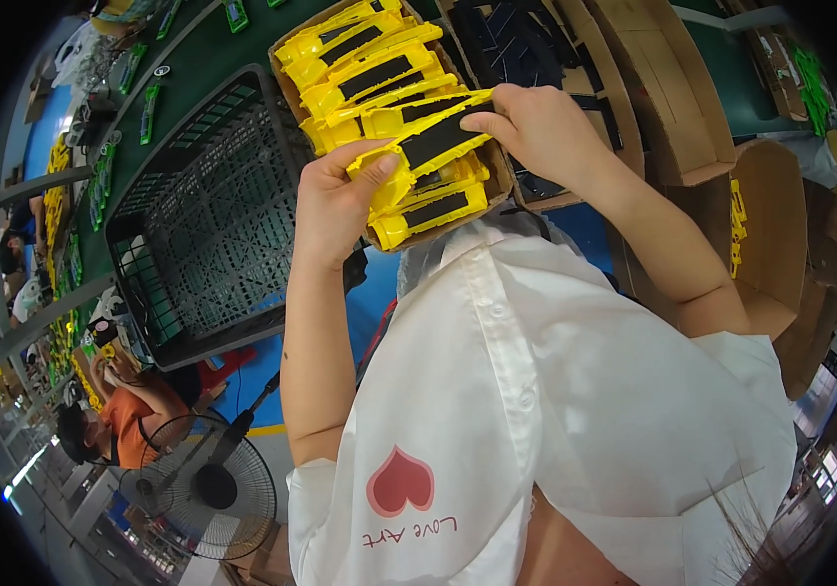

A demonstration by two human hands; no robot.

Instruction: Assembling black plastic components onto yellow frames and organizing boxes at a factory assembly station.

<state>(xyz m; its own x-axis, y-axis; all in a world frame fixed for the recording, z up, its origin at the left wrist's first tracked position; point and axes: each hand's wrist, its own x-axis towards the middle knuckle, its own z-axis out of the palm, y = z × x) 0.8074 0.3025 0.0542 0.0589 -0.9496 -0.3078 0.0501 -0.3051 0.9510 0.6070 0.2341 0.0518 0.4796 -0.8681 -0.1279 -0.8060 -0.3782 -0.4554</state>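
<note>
Between my two hands is a long yellow plastic part (425,142) with a black strip along its middle. My left hand (345,190) pinches its left end, thumb on top. At the other end, my right hand (531,127) has thumb and fingers closed on it near the black strip. The part is tilted, its right end farther from me, over a cardboard box (499,181). Inside that box lie several similar yellow parts (371,76), stacked in rows with black strips facing up. The fingertips under the held part are hidden.
A black plastic crate (208,210) stands left of the box. Cardboard boxes (667,88) are on the right, one holding black strips (521,44). Green parts (150,112) lie on the green table at the left. A fan (213,485) and a person in orange (135,425) are lower left.
</note>
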